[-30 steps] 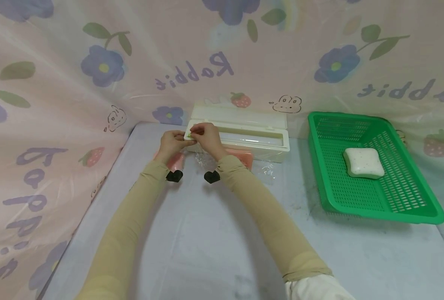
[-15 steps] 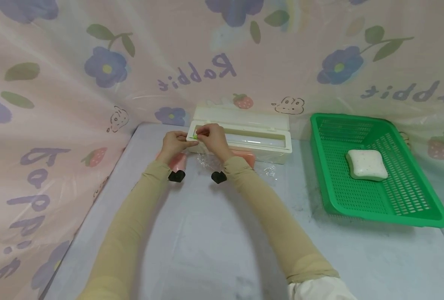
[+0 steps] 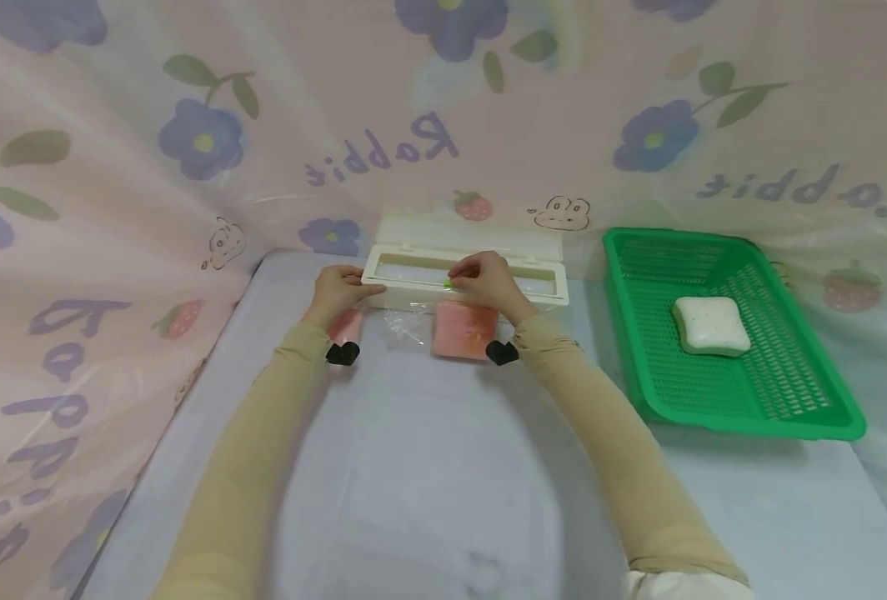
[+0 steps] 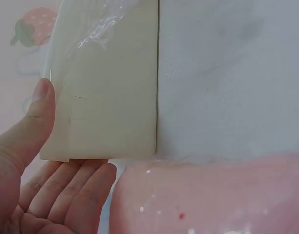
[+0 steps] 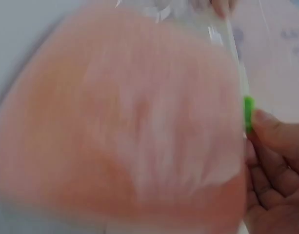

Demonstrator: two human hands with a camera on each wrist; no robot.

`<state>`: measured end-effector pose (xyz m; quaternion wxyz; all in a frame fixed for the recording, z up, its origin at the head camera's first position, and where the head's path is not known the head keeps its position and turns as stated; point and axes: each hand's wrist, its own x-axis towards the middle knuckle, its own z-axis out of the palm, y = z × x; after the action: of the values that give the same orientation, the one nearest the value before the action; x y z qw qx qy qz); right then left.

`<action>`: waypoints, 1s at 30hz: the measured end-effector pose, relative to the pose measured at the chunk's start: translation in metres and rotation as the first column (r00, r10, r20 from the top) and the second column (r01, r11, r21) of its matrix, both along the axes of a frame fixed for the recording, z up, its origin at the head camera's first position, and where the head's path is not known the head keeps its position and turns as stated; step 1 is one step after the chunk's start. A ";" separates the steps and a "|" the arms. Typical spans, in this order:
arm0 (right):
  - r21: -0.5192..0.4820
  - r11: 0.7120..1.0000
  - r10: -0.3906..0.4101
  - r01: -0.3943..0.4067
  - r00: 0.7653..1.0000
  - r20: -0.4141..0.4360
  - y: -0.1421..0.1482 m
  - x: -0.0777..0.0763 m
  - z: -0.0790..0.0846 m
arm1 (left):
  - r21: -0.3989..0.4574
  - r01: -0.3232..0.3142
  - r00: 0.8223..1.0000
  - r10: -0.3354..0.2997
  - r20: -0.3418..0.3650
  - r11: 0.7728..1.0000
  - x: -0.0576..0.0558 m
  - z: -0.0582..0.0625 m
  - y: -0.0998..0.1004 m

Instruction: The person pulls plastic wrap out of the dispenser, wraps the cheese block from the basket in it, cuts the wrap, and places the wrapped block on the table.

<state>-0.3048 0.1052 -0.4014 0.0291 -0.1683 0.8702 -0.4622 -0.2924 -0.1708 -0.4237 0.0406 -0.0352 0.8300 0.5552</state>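
A white cling film dispenser point(image 3: 406, 295) stands against the back curtain, its lid raised. My left hand point(image 3: 333, 296) grips the dispenser's left end; in the left wrist view the thumb lies along its edge and the fingers bend at its end face point(image 4: 110, 107). Near the middle of the front rim, my right hand point(image 3: 490, 282) pinches a small green slide cutter point(image 5: 248, 114). Crumpled clear film point(image 3: 406, 327) hangs below the front. A salmon-pink square block point(image 3: 464, 327) sits under the right hand, and a glossy pink piece point(image 4: 208, 195) lies beside the left hand.
A green plastic basket point(image 3: 625, 333) stands on the right of the table, holding a white speckled, cushion-shaped block point(image 3: 711, 325). A printed curtain point(image 3: 278, 150) rises behind and along the left. Black wrist mounts point(image 3: 343, 353) hang under both wrists.
My right hand has slid the green cutter from the dispenser's left end rightward to about its middle, uncovering the salmon-pink block. The left hand stays at the left end.
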 end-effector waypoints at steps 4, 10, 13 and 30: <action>0.034 0.999 0.000 -0.001 1.000 0.030 0.021 0.002 0.001 | -0.053 -0.011 1.000 0.011 0.010 0.999 0.002 0.000 -0.004; 0.059 0.998 -0.013 0.011 0.999 0.040 0.034 0.004 -0.001 | -0.046 0.004 0.999 -0.002 0.032 0.999 0.002 -0.002 0.001; 0.072 0.997 -0.018 0.016 0.999 0.027 0.044 0.005 0.000 | -0.006 0.009 0.999 -0.009 0.035 1.000 0.002 -0.002 0.004; 0.241 0.970 -0.014 -0.018 0.991 0.132 0.148 0.017 0.027 | 0.012 0.002 0.999 -0.003 0.051 1.000 0.001 0.003 -0.004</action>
<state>-0.2875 0.2531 -0.3745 0.1077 -0.1331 0.9158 -0.3632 -0.2919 -0.1748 -0.4212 0.0627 -0.0481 0.8254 0.5590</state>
